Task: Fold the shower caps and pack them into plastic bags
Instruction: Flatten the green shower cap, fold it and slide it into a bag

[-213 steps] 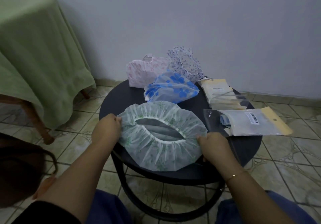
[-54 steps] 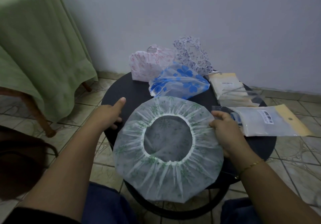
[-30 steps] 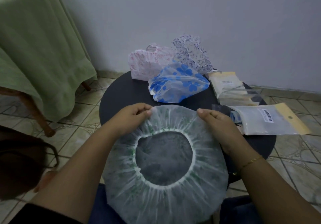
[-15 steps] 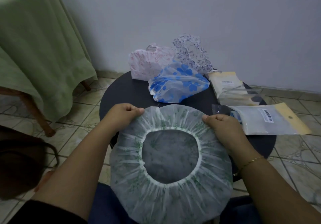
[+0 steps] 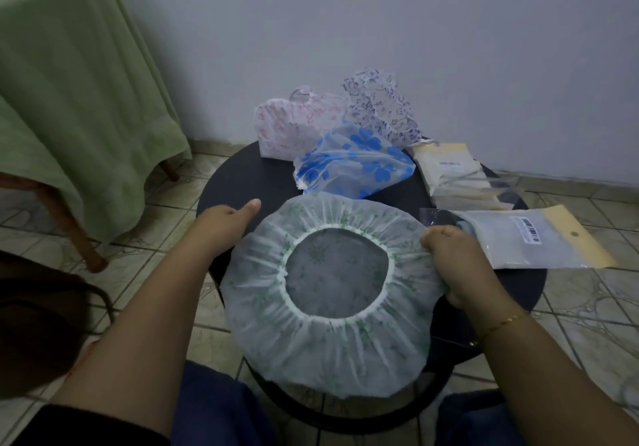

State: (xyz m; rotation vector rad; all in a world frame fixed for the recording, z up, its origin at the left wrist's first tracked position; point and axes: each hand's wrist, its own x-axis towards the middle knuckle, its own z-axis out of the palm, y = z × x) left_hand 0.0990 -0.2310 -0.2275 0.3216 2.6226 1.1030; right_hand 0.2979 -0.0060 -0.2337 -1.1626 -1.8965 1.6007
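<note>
Cap in hand: your green-print shower cap (image 5: 328, 338) is spread round, elastic opening facing up at you, its near half hanging past the front edge of the round black table (image 5: 242, 176).
Right grip: your right hand (image 5: 456, 259) has fingers curled over the cap's right rim, bunching the plastic there; a thin bracelet (image 5: 501, 323) sits on that wrist.
Left grip: your left hand (image 5: 224, 220) is at the cap's left rim with the thumb stretched out toward the far side; the fingers are tucked behind the plastic, so you cannot tell whether they pinch the rim or only rest against it.
Beyond your hands: the blue-flower cap (image 5: 352, 165) lies crumpled just past the held cap's far rim, almost touching it; further back stand the pink-print cap (image 5: 290, 124) and the purple-print cap (image 5: 380, 106), side by side.
Just right of your right grip: a plastic bag with a barcode label (image 5: 539, 238) lies flat, its clear end beside your knuckles.
Beyond that bag: a stack of more bags (image 5: 453, 172) lies flat.
Far left of your left grip: a table under a green cloth (image 5: 69, 99) stands on the tiled floor (image 5: 587, 307).
</note>
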